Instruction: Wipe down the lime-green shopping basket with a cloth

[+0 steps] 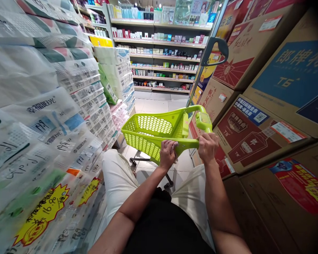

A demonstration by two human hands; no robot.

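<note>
A lime-green plastic shopping cart [148,144] with a perforated basket stands in front of my legs, turned sideways across the aisle. My left hand [168,154] is closed over the near rim of its basket; a small greyish, crumpled-looking patch shows at the fingers, too unclear to name. Around the near end of the cart's handle, my right hand [208,146] is wrapped. Inside the basket, the part I can see holds no goods. Dark wheels show beneath it, and my legs partly hide the base.
Tall stacks of wrapped tissue packs [79,95] rise on the left. Printed cardboard cartons [254,134] are piled close on the right. A metal pole with a dark loop handle [214,53] stands behind the cart. Shelves of small goods [159,58] close off the tiled aisle [161,105].
</note>
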